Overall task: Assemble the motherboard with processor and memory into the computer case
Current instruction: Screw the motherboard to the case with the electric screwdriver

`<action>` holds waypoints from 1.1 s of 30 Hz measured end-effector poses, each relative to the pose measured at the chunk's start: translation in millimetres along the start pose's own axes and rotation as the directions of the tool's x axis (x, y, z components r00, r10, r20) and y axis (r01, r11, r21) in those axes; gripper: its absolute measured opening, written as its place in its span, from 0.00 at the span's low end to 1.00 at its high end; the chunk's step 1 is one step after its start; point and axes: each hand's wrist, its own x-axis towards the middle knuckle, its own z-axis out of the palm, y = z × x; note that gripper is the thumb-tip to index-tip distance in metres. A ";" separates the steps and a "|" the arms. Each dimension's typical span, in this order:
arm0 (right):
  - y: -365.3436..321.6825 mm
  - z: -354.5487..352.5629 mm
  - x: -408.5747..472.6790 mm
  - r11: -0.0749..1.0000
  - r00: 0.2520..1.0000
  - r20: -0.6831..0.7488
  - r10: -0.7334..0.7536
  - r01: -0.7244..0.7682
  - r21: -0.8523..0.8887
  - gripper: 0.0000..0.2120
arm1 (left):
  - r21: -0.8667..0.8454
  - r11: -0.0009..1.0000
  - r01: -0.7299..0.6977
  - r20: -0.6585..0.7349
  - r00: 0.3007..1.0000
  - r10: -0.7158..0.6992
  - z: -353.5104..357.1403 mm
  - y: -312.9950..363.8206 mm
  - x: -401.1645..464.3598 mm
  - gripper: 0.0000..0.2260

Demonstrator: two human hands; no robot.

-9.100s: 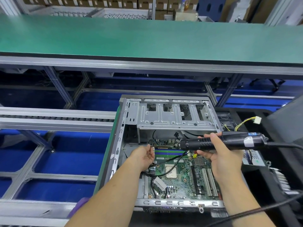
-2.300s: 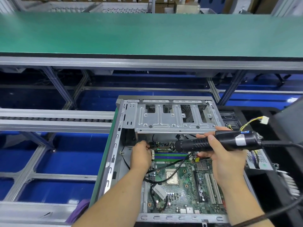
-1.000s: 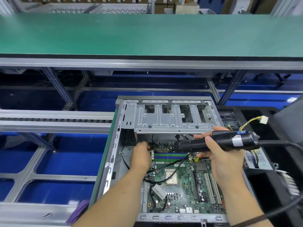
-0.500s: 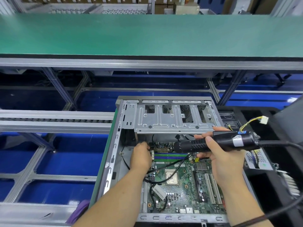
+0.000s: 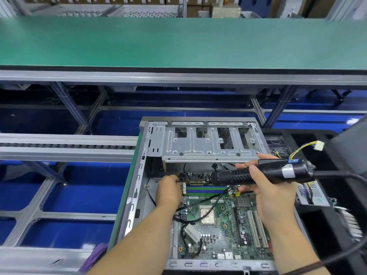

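Grey sheet-metal computer case [image 5: 139, 187] lies open on its side at the near edge of the bench, w/ the green motherboard [image 5: 222, 225] flat inside on the case floor. Silver square processor [image 5: 207, 215] sits at board centre; blue/green memory slots [image 5: 206, 190] run across the board's far end, just below the perforated metal drive cage [image 5: 208, 143] that spans the case's far part. Left hand [image 5: 168, 192] reaches in at the board's far-left corner, back of hand up, fingers curled down toward the board edge beside the slots; fingertips are hidden, so can't tell if they pinch anything. Right hand [image 5: 272, 197] holds a black electric screwdriver [image 5: 258, 174] w/ a grey tape band, lying roughly level above the board, its nose pointing left over the memory slots; thumb lies on top of the barrel, fingers wrapped round from behind and below. The driver's black cord [image 5: 349, 176] leaves to the right. Black cables [image 5: 198, 203] loop across the board near the processor. A yellow/black wire bundle w/ white plug [image 5: 318, 145] sticks up right of the case. Long green-topped bench [image 5: 178, 42] runs behind, on aluminium framing over blue floor.
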 end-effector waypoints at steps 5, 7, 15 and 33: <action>-0.6 -1.3 0.2 1.000 1.000 -0.001 -0.005 0.005 0.007 0.16 | -0.026 0.999 0.018 0.008 1.000 -0.018 -0.6 2.0 -0.9 0.09; -0.6 -0.6 0.4 1.000 1.000 -0.006 -0.008 0.008 0.006 0.16 | -0.056 0.998 0.037 -0.010 0.999 -0.038 -1.8 3.4 -0.6 0.08; 0.7 -3.3 1.4 1.000 1.000 -0.022 -0.012 0.012 -0.009 0.14 | -0.115 0.990 0.076 -0.062 0.995 -0.083 -7.9 11.5 -3.2 0.07; 7.9 -9.0 7.5 0.998 0.996 -0.063 -0.061 0.062 0.005 0.15 | -0.227 0.965 0.133 -0.034 0.989 -0.144 -8.5 16.3 -1.5 0.06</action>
